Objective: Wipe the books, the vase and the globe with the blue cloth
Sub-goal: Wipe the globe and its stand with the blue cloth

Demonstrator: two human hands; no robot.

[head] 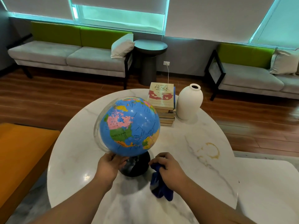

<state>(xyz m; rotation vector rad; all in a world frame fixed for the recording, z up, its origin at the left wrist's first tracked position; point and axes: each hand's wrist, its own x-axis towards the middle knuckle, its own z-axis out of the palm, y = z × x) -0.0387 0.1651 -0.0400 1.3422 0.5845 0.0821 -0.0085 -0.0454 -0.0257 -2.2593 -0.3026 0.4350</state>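
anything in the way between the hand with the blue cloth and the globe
Nothing visible. The right hand grips the blue cloth close beside the globe, by its black base; the left hand holds the globe's underside.

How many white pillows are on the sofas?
2. One soft white pillow leans at the right end of the left grey-and-green sofa; the other white pillow sits on the right sofa. More may hide past the picture's edge.

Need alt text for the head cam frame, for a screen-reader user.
A person's left hand holds a globe from below on a round marble table, while the right hand grips a bunched blue cloth beside it. Behind the globe stand a stack of books and a white vase, side by side.
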